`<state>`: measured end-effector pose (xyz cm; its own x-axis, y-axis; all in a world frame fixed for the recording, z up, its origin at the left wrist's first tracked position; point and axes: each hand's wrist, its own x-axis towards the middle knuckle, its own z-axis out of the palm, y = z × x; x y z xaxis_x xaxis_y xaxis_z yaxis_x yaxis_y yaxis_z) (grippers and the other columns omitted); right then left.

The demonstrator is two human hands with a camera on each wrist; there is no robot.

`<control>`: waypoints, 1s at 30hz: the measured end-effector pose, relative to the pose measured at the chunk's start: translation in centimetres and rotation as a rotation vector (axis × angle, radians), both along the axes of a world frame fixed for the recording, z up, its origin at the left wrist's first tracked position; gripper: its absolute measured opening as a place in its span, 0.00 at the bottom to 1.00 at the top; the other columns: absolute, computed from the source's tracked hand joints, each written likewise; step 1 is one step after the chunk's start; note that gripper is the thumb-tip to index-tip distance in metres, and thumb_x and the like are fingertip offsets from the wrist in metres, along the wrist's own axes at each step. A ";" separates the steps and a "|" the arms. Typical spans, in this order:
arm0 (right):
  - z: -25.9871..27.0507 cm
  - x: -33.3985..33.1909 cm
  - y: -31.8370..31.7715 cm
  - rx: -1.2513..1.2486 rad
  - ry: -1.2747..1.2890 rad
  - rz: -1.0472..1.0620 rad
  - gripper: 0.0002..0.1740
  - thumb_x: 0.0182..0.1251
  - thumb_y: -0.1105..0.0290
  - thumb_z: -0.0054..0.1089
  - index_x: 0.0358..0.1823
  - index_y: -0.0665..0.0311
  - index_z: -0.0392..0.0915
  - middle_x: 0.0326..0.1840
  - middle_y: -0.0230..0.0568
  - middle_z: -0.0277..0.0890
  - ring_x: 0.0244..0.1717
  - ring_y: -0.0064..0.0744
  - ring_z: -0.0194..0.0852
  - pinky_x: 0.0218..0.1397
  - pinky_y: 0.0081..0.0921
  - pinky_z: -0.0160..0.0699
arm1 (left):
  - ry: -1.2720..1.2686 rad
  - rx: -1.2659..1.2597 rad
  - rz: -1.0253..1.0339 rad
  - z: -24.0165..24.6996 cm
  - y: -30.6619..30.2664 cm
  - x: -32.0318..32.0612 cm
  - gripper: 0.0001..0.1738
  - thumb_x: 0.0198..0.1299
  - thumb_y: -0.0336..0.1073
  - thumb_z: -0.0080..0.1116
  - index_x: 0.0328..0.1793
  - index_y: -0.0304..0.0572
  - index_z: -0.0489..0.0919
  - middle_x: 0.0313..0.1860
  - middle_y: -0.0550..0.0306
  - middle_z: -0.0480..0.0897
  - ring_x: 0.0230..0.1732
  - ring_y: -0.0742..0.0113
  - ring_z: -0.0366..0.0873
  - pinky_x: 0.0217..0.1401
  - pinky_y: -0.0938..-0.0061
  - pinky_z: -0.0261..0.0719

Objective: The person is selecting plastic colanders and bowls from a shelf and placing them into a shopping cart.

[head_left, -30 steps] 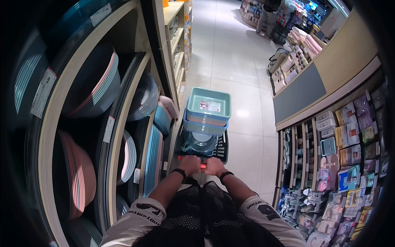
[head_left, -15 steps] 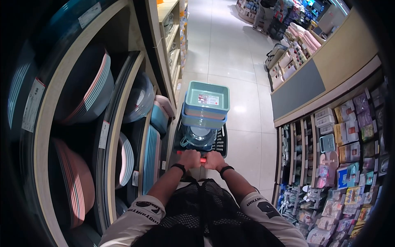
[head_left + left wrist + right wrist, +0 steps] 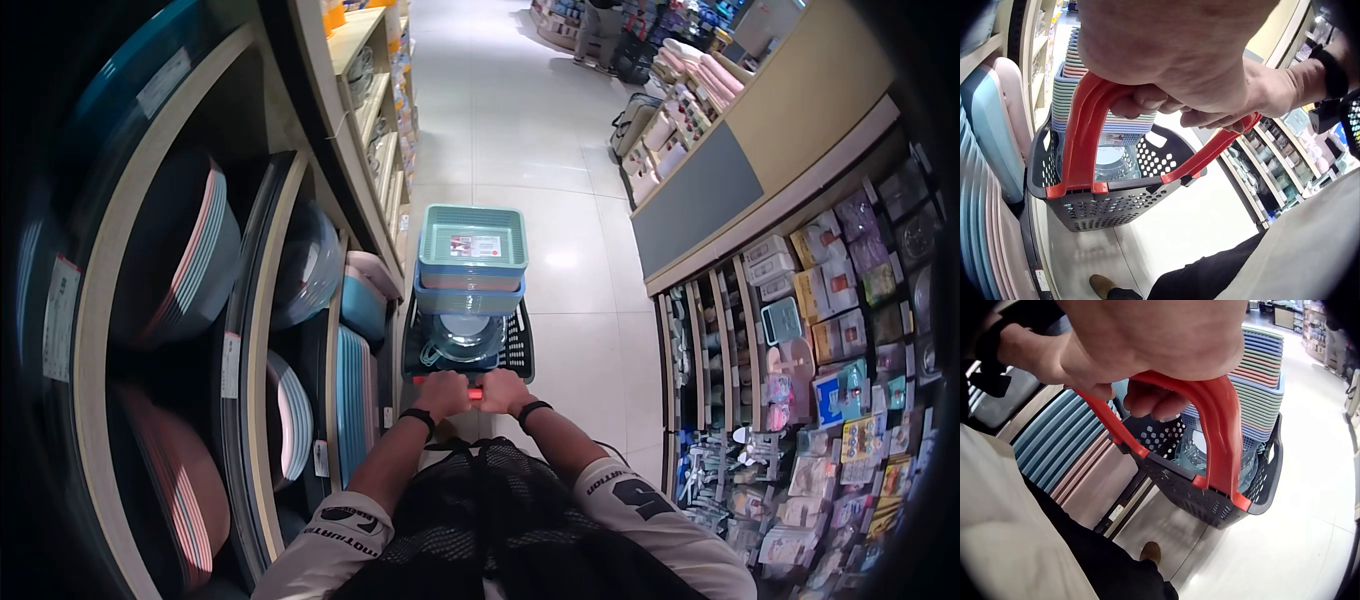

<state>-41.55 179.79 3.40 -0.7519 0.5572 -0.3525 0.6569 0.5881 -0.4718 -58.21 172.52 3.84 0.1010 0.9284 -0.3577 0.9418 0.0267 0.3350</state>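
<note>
Both hands grip the red handle (image 3: 1087, 137) of a black perforated basket (image 3: 1175, 478), side by side. My left hand (image 3: 441, 394) curls its fingers round the left part, and my right hand (image 3: 503, 391) curls round the right part. In the left wrist view the left hand (image 3: 1172, 50) fills the top; in the right wrist view the right hand (image 3: 1160, 337) does the same. Inside the basket stand stacked trays (image 3: 472, 238), green on top, with pink and blue ones below. Clear round containers (image 3: 465, 338) lie nearer the handle, partly hidden by the trays.
Shelves with stacked basins (image 3: 205, 250) and blue and pink tubs (image 3: 355, 400) run close along the left. Packaged goods (image 3: 840, 330) hang on the right, below a wooden counter. Pale tiled floor (image 3: 590, 370) stretches ahead; a person (image 3: 598, 35) stands far off beside dark bags.
The shelves, floor and basket have shifted left in the head view, and the left-hand basins have slid lower. Both hands keep their grip on the handle.
</note>
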 end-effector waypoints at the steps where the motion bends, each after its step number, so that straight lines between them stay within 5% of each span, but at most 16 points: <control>1: 0.2 -0.1 0.1 -0.001 -0.011 0.004 0.20 0.50 0.50 0.68 0.35 0.58 0.88 0.34 0.52 0.86 0.40 0.55 0.87 0.47 0.46 0.86 | -0.001 0.004 -0.012 0.0 0.1 0.0 0.15 0.46 0.44 0.68 0.35 0.42 0.90 0.34 0.44 0.89 0.40 0.47 0.90 0.47 0.56 0.88; 30: -0.8 -2.5 5.3 -0.001 0.089 -0.093 0.21 0.49 0.50 0.68 0.33 0.61 0.87 0.33 0.54 0.86 0.38 0.56 0.87 0.46 0.48 0.87 | 0.055 -0.060 -0.033 -1.9 6.2 -2.9 0.19 0.52 0.53 0.68 0.35 0.46 0.90 0.36 0.47 0.89 0.42 0.46 0.88 0.48 0.54 0.86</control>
